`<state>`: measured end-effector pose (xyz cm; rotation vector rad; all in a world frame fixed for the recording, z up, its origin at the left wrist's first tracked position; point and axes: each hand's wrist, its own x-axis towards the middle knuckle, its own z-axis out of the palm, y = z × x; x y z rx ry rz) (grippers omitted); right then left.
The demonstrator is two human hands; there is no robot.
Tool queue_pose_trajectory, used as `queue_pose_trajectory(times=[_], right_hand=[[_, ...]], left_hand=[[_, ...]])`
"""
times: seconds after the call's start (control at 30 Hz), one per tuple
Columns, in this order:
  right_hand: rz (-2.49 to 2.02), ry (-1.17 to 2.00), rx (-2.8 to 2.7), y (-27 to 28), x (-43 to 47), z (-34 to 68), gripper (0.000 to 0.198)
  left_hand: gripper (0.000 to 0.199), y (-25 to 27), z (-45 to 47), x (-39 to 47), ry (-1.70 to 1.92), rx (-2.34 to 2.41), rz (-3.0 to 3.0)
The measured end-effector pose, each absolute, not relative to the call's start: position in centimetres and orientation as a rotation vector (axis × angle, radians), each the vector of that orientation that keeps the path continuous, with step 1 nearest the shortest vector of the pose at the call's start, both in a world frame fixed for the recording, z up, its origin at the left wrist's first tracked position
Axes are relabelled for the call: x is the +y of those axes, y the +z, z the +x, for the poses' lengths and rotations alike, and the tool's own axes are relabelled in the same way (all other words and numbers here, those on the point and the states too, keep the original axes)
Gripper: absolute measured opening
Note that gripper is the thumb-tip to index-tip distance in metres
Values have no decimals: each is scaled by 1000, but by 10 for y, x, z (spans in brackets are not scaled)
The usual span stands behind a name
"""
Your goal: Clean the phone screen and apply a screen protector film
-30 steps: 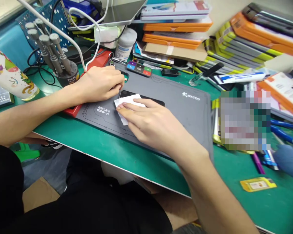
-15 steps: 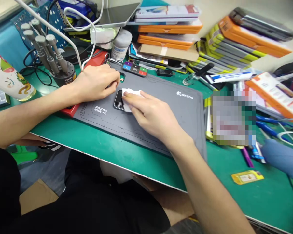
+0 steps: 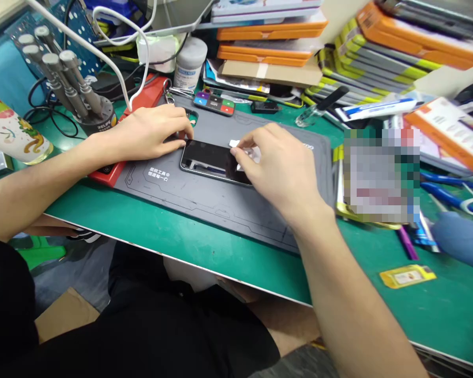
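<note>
A black smartphone [image 3: 208,157] lies flat on a grey work mat [image 3: 205,202], screen up, its glass reflecting light. My left hand [image 3: 153,131] rests at the phone's left end, fingers curled, with thumb and index fingertips against its corner. Over the right end is my right hand [image 3: 284,168], closed, pinching a white wipe [image 3: 254,153] that shows in part behind the fingers. The palm and fingers cover the phone's right end.
Left of the mat stand a screwdriver holder [image 3: 96,118] and a red device [image 3: 147,94]. Behind are a white jar [image 3: 189,63] and stacked orange boxes [image 3: 268,52]. To the right lie a yellow packet [image 3: 408,275] and blue-handled pliers [image 3: 441,197].
My right hand has slid to the right along the phone with the wipe, uncovering most of the screen. The left hand stays at the phone's left end. The view has shifted slightly.
</note>
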<state>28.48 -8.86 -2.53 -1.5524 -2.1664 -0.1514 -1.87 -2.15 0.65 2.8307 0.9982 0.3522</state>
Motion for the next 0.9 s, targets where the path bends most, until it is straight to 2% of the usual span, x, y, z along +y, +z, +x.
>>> queue_pose_trajectory(times=[0.43, 0.67, 0.9], right_hand=[[-1488, 17, -2205, -37, -70, 288, 18], [-1477, 31, -2193, -39, -70, 287, 17], [-1457, -29, -2223, -38, -69, 287, 18]], left_hand=[[53, -1, -13, 4, 290, 1036, 2609], [45, -6, -5, 33, 98, 975, 2582], [44, -2, -5, 29, 154, 1033, 2631]])
